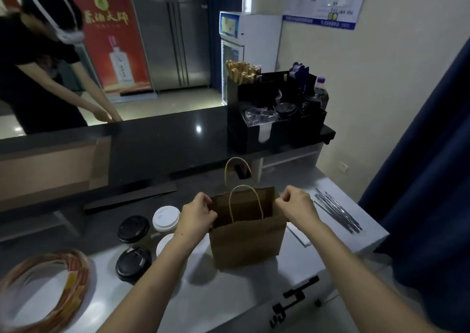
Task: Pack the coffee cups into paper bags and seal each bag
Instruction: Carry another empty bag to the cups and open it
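- Brown paper bag (248,241) stands upright and open at centre frame on our grey counter (229,294).
- Our left hand (197,212) and right hand (296,205) each pinch a side of its rim, fingers curled.
- Four coffee cups (133,228), with black and white lids, stand just left of it.
- Red banner (112,40), upper left, bears gold Chinese characters that we cannot read.

Brown paper bag (248,241) — black lids (133,228), white lids (165,217) — navy curtain (427,154).

Looks like a cafe or drinks shop behind the counter: black organizer (277,119) stuffed with lids and wooden stirrers (241,72), lidded takeaway cups (133,228) on the bench (229,289), steel fridge (175,40), small display cooler (231,52), promo banner (114,35).
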### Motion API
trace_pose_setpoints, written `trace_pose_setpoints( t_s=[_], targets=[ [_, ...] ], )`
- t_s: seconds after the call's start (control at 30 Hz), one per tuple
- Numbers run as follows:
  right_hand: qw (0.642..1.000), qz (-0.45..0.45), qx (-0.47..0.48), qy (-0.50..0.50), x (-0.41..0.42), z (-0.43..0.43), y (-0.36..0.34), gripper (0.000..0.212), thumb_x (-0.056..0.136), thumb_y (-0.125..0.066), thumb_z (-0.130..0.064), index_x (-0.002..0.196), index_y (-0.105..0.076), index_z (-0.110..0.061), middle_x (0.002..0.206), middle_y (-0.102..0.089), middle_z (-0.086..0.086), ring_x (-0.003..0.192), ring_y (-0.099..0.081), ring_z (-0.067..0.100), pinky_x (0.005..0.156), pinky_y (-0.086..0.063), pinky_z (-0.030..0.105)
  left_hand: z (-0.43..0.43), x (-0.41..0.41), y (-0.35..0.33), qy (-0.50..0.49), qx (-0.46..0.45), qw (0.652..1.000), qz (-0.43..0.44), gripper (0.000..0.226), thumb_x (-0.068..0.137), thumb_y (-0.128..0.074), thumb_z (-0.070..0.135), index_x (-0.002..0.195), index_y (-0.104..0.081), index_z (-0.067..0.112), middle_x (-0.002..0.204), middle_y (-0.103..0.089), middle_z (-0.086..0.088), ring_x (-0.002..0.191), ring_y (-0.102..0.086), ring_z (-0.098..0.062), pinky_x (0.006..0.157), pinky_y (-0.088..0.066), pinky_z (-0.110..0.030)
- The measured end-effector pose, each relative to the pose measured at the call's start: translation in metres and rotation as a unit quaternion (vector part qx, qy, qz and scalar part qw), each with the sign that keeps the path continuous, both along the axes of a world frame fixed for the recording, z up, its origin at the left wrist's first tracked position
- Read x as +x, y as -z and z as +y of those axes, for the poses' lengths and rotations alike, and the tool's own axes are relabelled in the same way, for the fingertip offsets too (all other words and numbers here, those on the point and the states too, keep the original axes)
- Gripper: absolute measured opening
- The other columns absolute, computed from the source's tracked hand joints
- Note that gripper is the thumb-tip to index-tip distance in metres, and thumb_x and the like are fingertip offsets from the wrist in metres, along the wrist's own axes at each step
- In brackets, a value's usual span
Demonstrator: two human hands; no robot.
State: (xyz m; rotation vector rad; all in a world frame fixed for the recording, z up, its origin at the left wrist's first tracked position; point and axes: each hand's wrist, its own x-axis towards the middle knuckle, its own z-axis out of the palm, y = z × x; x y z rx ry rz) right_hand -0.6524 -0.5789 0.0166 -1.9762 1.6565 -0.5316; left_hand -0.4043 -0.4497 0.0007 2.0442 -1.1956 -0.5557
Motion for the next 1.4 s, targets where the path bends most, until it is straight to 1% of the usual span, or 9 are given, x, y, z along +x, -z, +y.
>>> trace_pose_setpoints(
  t_s=[0.07, 0.2, 0.43, 0.63, 0.77, 0.97, 1.07, 1.2, 1.4],
  targets=[
    [1.0, -0.008, 0.005, -0.016, -0.001, -0.014, 0.003, 0.019, 0.094, -0.064, -0.025, 0.08, -0.054, -0.018, 0.079, -0.062, 0.005, 0.072, -0.061, 0.022, 0.062, -0.051, 0.036, -0.007, -0.004, 0.002, -0.023, 0.006, 1.0, -0.011, 0.027, 0.091, -0.068, 0.009, 0.112, -0.055, 0.021, 0.084, -0.067, -0.001, 0.071, -0.069, -0.013, 0.054, -0.049, -0.022],
    [0.998, -0.019, 0.021, -0.055, -0.002, -0.031, 0.013, 0.017, 0.095, -0.063, -0.025, 0.082, -0.055, -0.018, 0.08, -0.064, 0.006, 0.073, -0.065, 0.022, 0.06, -0.052, 0.032, -0.011, -0.013, 0.008, -0.07, 0.019, 0.997, -0.027, 0.033, 0.091, -0.07, 0.015, 0.116, -0.05, 0.025, 0.088, -0.068, 0.0, 0.078, -0.068, -0.014, 0.061, -0.054, -0.029],
    [0.995, -0.031, 0.019, -0.09, -0.003, -0.042, 0.034, 0.016, 0.099, -0.065, -0.027, 0.086, -0.057, -0.022, 0.081, -0.064, 0.001, 0.073, -0.063, 0.016, 0.059, -0.047, 0.023, -0.012, -0.023, 0.01, -0.107, 0.013, 0.994, -0.025, 0.028, 0.093, -0.072, 0.019, 0.113, -0.053, 0.021, 0.078, -0.069, 0.002, 0.072, -0.069, -0.012, 0.066, -0.056, -0.032],
    [0.994, -0.04, 0.006, -0.104, 0.0, -0.042, 0.04, 0.015, 0.1, -0.064, -0.031, 0.087, -0.058, -0.025, 0.082, -0.064, -0.001, 0.075, -0.064, 0.016, 0.065, -0.058, 0.031, -0.013, -0.019, 0.017, -0.112, 0.013, 0.994, -0.003, 0.029, 0.088, -0.08, 0.041, 0.102, -0.059, 0.026, 0.081, -0.071, 0.002, 0.076, -0.07, -0.014, 0.071, -0.062, -0.039],
    [0.992, -0.05, -0.001, -0.113, -0.001, -0.044, 0.042, 0.016, 0.1, -0.064, -0.03, 0.086, -0.058, -0.025, 0.083, -0.064, -0.002, 0.077, -0.064, 0.017, 0.068, -0.06, 0.035, -0.007, -0.005, 0.019, -0.112, 0.017, 0.994, 0.002, 0.035, 0.084, -0.078, 0.059, 0.096, -0.062, 0.03, 0.079, -0.071, 0.004, 0.07, -0.071, -0.013, 0.065, -0.063, -0.037],
    [0.991, -0.061, 0.006, -0.118, 0.004, -0.046, 0.044, 0.015, 0.099, -0.065, -0.029, 0.086, -0.059, -0.024, 0.085, -0.064, -0.002, 0.079, -0.064, 0.016, 0.07, -0.06, 0.036, 0.023, 0.035, 0.028, -0.141, 0.074, 0.981, -0.111, 0.019, 0.089, -0.074, 0.036, 0.089, -0.07, 0.018, 0.084, -0.07, 0.002, 0.087, -0.066, -0.021, 0.069, -0.044, -0.031],
    [0.991, -0.062, 0.006, -0.121, 0.008, -0.046, 0.045, 0.015, 0.099, -0.066, -0.028, 0.086, -0.059, -0.025, 0.085, -0.064, -0.002, 0.079, -0.064, 0.016, 0.07, -0.059, 0.034, 0.038, 0.055, 0.036, -0.137, 0.145, 0.969, -0.142, 0.027, 0.086, -0.071, 0.043, 0.096, -0.072, 0.018, 0.096, -0.07, -0.003, 0.095, -0.065, -0.028, 0.076, -0.052, -0.036],
    [0.991, -0.067, 0.012, -0.119, 0.015, -0.046, 0.046, 0.016, 0.099, -0.065, -0.027, 0.085, -0.058, -0.024, 0.084, -0.064, -0.001, 0.078, -0.063, 0.016, 0.067, -0.055, 0.031, 0.051, 0.062, 0.049, -0.094, 0.254, 0.937, -0.221, 0.052, 0.082, -0.069, 0.058, 0.121, -0.066, 0.025, 0.12, -0.061, -0.003, 0.112, -0.052, -0.031, 0.088, -0.049, -0.04],
    [0.99, -0.075, 0.017, -0.118, 0.021, -0.047, 0.048, 0.016, 0.099, -0.065, -0.026, 0.085, -0.058, -0.023, 0.084, -0.064, 0.0, 0.078, -0.063, 0.018, 0.065, -0.052, 0.029, 0.052, 0.056, 0.058, -0.059, 0.307, 0.919, -0.24, 0.075, 0.071, -0.064, 0.075, 0.133, -0.057, 0.032, 0.133, -0.056, -0.001, 0.121, -0.048, -0.03, 0.091, -0.041, -0.042]
  ],
)
